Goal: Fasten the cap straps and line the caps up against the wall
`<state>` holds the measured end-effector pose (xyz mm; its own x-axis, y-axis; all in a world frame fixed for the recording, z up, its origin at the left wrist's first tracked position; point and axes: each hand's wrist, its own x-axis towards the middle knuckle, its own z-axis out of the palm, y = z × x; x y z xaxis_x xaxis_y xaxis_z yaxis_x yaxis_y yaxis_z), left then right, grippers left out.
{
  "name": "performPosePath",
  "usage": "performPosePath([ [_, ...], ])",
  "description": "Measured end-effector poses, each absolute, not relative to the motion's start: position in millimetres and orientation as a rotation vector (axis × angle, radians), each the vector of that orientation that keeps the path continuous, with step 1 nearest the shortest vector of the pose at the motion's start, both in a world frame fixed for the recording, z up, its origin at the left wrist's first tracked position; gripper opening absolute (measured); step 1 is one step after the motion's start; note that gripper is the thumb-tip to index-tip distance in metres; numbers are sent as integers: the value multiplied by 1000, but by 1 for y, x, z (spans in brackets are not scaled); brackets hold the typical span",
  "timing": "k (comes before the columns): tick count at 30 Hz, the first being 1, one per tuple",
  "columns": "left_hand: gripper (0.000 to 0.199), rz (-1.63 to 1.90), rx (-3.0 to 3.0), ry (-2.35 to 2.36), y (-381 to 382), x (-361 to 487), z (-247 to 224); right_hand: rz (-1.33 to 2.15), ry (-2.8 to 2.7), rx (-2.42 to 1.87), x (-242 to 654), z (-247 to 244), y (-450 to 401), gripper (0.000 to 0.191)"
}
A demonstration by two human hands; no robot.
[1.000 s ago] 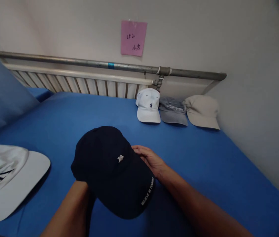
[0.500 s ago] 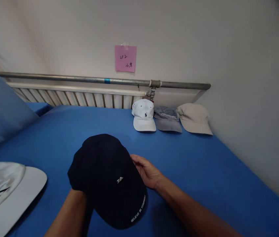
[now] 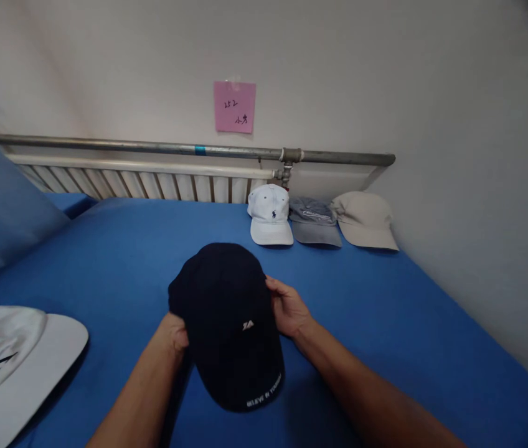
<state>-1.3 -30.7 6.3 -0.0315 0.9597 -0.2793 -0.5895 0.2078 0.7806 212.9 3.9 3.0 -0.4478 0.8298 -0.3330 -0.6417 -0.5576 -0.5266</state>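
Observation:
A black cap [image 3: 226, 298] with a small light logo and white lettering on its brim is held up over the blue surface, brim pointing down toward me. My left hand [image 3: 177, 330] grips its left side, the fingers hidden behind the cap. On the right side, my right hand [image 3: 289, 306] pinches the cap's edge, with its fingertips partly behind the crown. At the back right stand a white cap [image 3: 271, 214], a dark grey cap [image 3: 315, 222] and a beige cap [image 3: 367, 219] in a row.
A large white cap [image 3: 25, 354] with black letters lies at the lower left on the blue cover [image 3: 119, 249]. Behind the cover run a radiator [image 3: 152, 185] and a metal pipe [image 3: 128, 146]. A pink note [image 3: 235, 107] is taped to the wall. Blue fabric [image 3: 2, 205] hangs at left.
The black cap has moved right and slightly away from me, turning so its brim points more straight down. Both hands moved with it, and more of my left hand shows.

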Motion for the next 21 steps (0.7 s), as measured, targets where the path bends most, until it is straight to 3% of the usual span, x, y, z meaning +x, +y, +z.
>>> performPosePath([
  [2, 30, 1273, 358, 849, -26, 5, 20, 2030, -317, -753, 218, 4, 10, 9],
  [5, 39, 1328, 187, 632, -25, 10, 38, 1992, -282, -803, 222, 4, 16, 11],
  [11, 30, 1249, 72, 664, -32, 9, 40, 2078, -385, -715, 223, 1, 11, 11],
  [18, 34, 1338, -12, 687, -27, 11, 40, 2018, -506, -570, 225, 6, 9, 40],
  [21, 34, 1364, -33, 716, -26, 13, 41, 2003, -505, -597, 224, 6, 9, 39],
])
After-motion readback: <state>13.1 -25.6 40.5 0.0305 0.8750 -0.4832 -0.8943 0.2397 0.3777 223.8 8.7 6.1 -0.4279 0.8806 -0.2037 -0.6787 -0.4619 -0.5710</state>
